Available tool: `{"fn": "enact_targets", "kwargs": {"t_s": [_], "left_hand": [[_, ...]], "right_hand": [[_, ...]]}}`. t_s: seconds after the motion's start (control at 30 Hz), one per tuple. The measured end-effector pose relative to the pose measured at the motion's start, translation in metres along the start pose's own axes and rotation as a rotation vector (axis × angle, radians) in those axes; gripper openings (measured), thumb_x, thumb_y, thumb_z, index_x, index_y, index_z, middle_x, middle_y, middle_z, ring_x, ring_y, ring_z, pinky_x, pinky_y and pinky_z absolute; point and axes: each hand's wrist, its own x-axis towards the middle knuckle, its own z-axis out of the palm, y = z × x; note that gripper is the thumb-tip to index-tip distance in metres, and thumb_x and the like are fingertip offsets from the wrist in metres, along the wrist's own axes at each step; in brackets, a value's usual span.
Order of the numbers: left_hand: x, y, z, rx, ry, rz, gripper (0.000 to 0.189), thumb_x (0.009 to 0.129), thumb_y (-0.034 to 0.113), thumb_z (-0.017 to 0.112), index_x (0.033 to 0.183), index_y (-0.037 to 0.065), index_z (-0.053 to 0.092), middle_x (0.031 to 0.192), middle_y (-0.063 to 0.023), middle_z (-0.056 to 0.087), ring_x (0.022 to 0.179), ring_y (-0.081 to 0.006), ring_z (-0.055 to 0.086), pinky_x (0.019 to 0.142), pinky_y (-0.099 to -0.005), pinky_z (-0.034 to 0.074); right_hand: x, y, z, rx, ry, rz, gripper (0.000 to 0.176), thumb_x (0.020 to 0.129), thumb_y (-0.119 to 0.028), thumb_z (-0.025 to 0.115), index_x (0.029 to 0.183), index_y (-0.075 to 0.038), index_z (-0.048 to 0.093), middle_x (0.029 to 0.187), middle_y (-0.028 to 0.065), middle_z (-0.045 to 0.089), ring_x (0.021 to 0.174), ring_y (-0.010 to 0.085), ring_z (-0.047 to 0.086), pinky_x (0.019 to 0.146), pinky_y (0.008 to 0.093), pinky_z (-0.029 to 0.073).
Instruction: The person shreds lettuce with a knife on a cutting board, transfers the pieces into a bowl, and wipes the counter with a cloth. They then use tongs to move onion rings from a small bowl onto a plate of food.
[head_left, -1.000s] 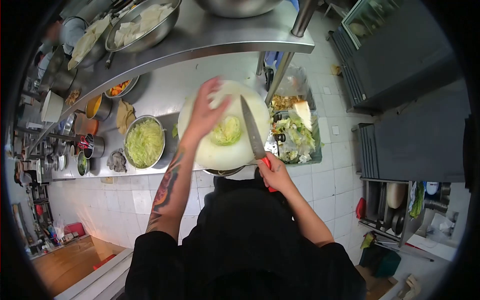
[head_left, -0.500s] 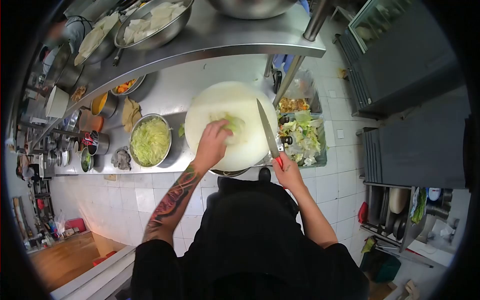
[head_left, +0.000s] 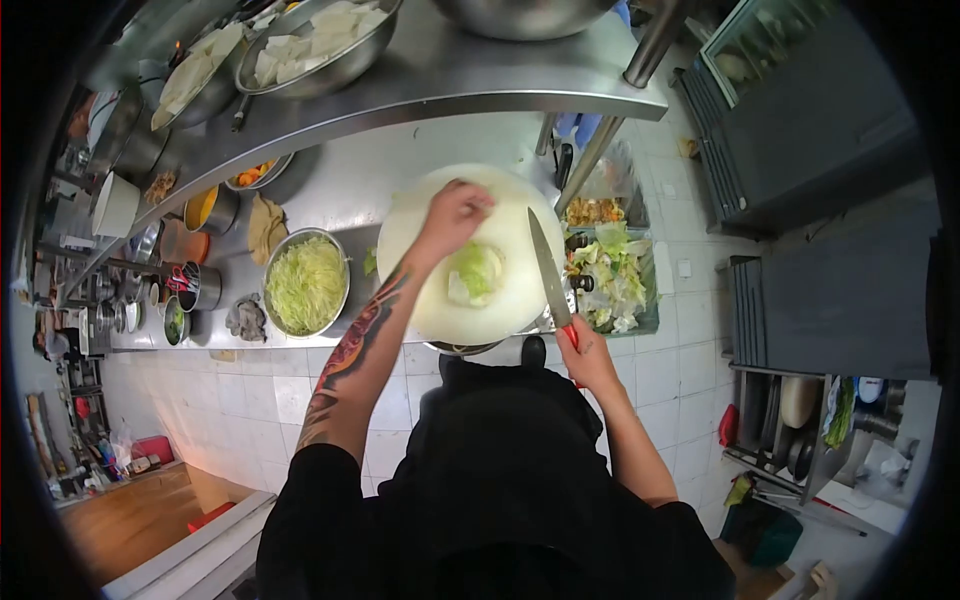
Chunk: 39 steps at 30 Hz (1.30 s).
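Observation:
A round white cutting board (head_left: 515, 300) lies on the steel counter in front of me. On it rests a pale green piece of cabbage (head_left: 475, 272). My left hand (head_left: 458, 212) hovers over the far part of the board, beyond the cabbage, with its fingers curled in; whatever they may hold is hidden. At the board's right side, my right hand (head_left: 588, 357) grips the red handle of a kitchen knife (head_left: 545, 262). The long blade points away from me over the board's right edge. A steel bowl of shredded cabbage (head_left: 307, 285) stands left of the board.
Right of the counter is a bin of leaf trimmings (head_left: 612, 275). A steel shelf (head_left: 480, 100) crosses above the counter's back, carrying a bowl of white slices (head_left: 320, 45). Farther left are a grey cloth (head_left: 246, 317), a tan cloth (head_left: 266, 228) and several metal pots.
My left hand has lifted off the cabbage and moved away from me, leaving the piece uncovered on the board. The knife stays in my right hand. The view has shifted slightly.

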Motion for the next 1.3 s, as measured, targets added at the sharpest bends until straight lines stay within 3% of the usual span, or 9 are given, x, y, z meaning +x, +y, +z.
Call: {"fn": "enact_targets", "kwargs": {"t_s": [0.13,0.17,0.37,0.63,0.83,0.93,1.13,1.23,1.3], "left_hand": [[-0.006,0.123,0.03,-0.328,-0.15,0.087,0.045,0.091,-0.001,0.068,0.135,0.011,0.064,0.138,-0.0102,0.06,0.129,-0.0242,0.059,0.106,-0.0388,0.052],[-0.009,0.13,0.032,-0.334,-0.196,0.095,0.045,0.092,0.001,0.069,0.135,0.01,0.063,0.138,-0.0099,0.06,0.131,-0.0249,0.058,0.109,-0.0398,0.05],[-0.112,0.011,-0.001,0.323,0.046,0.266,0.03,0.084,0.007,0.078,0.113,0.007,0.068,0.125,-0.0163,0.06,0.119,-0.0344,0.059,0.104,-0.0438,0.048],[-0.127,0.043,0.05,0.465,0.24,0.284,0.033,0.079,0.014,0.081,0.11,0.009,0.069,0.124,-0.0143,0.059,0.117,-0.0391,0.055,0.101,-0.0484,0.047],[-0.128,0.038,0.051,0.428,0.238,0.224,0.036,0.075,0.011,0.079,0.109,0.01,0.069,0.124,-0.0151,0.058,0.119,-0.0389,0.054,0.102,-0.0485,0.047],[-0.128,0.034,0.058,0.397,0.273,0.207,0.036,0.074,0.012,0.08,0.107,0.011,0.069,0.124,-0.0143,0.057,0.119,-0.0382,0.054,0.101,-0.0478,0.048],[-0.127,0.029,0.051,0.388,0.254,0.214,0.036,0.072,0.012,0.081,0.106,0.011,0.069,0.124,-0.0138,0.056,0.118,-0.039,0.053,0.101,-0.048,0.048],[-0.124,0.03,0.048,0.375,0.206,0.192,0.037,0.074,0.014,0.083,0.108,0.011,0.068,0.124,-0.0147,0.055,0.119,-0.0392,0.052,0.102,-0.0486,0.046],[-0.128,0.031,0.05,0.356,0.202,0.169,0.041,0.079,0.019,0.083,0.115,0.01,0.066,0.131,-0.0176,0.054,0.124,-0.0416,0.05,0.106,-0.051,0.043]], "right_hand": [[-0.004,-0.018,-0.007,0.083,-0.091,0.165,0.022,0.103,-0.025,0.062,0.104,-0.004,0.057,0.082,0.0266,0.068,0.079,0.0495,0.068,0.068,0.0537,0.052],[-0.005,-0.01,-0.003,-0.037,-0.009,0.004,0.02,0.103,-0.023,0.062,0.106,-0.004,0.058,0.081,0.0254,0.069,0.077,0.0474,0.069,0.066,0.0534,0.052],[-0.002,-0.043,0.013,-0.37,0.156,-0.333,0.023,0.101,-0.018,0.062,0.12,-0.005,0.06,0.083,0.0205,0.072,0.07,0.0412,0.071,0.059,0.0511,0.055],[0.046,-0.077,0.028,-0.672,0.043,-0.495,0.027,0.1,-0.016,0.06,0.125,-0.006,0.059,0.079,0.018,0.069,0.061,0.0383,0.07,0.057,0.052,0.056],[0.04,-0.062,0.002,-0.482,0.135,-0.197,0.022,0.101,-0.016,0.059,0.119,-0.004,0.057,0.08,0.0191,0.072,0.073,0.042,0.071,0.065,0.0531,0.056],[0.021,-0.058,0.015,-0.406,0.129,-0.451,0.022,0.101,-0.017,0.06,0.119,-0.005,0.057,0.08,0.0185,0.073,0.072,0.0415,0.071,0.065,0.0538,0.056],[0.02,-0.061,0.017,-0.506,0.049,-0.348,0.017,0.101,-0.019,0.06,0.112,-0.007,0.056,0.077,0.0195,0.072,0.07,0.0428,0.071,0.063,0.0554,0.055],[0.028,-0.033,-0.004,-0.496,0.197,-0.058,0.018,0.101,-0.021,0.06,0.111,-0.007,0.056,0.076,0.022,0.07,0.07,0.0465,0.069,0.065,0.0587,0.054],[0.02,-0.035,-0.009,-0.46,0.161,-0.132,0.018,0.101,-0.022,0.06,0.11,-0.007,0.057,0.077,0.0226,0.07,0.072,0.0466,0.069,0.066,0.0592,0.053]]}}
